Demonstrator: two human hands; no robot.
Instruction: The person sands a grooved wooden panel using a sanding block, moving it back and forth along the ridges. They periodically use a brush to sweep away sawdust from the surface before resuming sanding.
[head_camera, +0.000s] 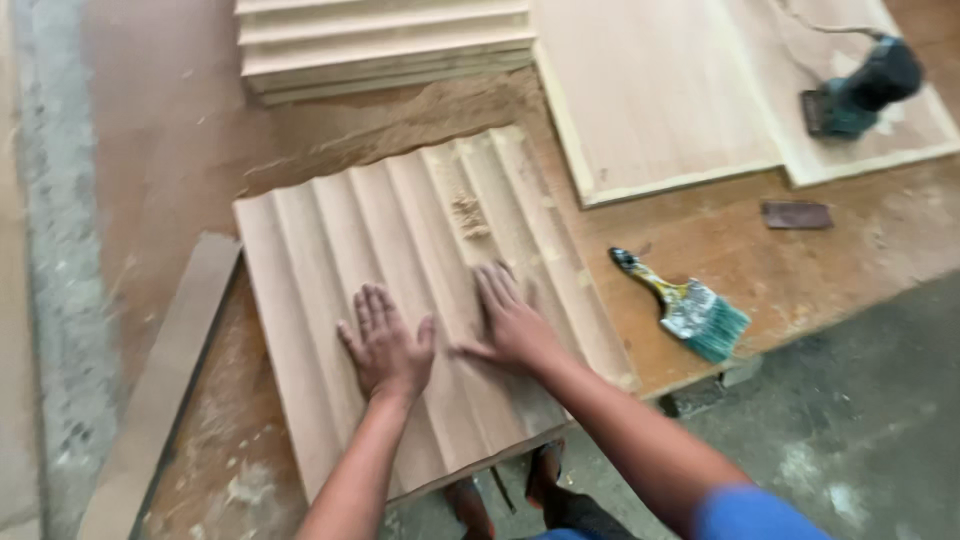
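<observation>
The fingers of the left hand (385, 345) lie spread and flat, palm down, on the pale, ridged wooden panel (400, 250) with long parallel flutes; they clamp nothing. Just beside it, the right hand (512, 322) presses flat on the same panel, its fingers loosely apart and pointing up the grooves, also gripping nothing. Both forearms reach in from the bottom edge, the right one ending in a blue sleeve (755, 515).

The fluted panel lies tilted on the brown, dusty workbench top (720, 250), its near corner hanging over the bench edge above the grey concrete floor (850, 430). A small heap of sawdust (468, 215) sits in one groove beyond the right hand, and more sawdust lies banked along the panel's far edge.

Right of the panel, apart from it, lies a paintbrush with a yellow-and-black handle and teal bristles (690, 310). Farther off are a small dark rectangular block (796, 215), two flat, light plywood sheets (650, 90), and on them a dark green power sander (860, 90). A stack of similar ridged panels (385, 45) sits at the top. A narrow flat board (165, 380) lies to the left.
</observation>
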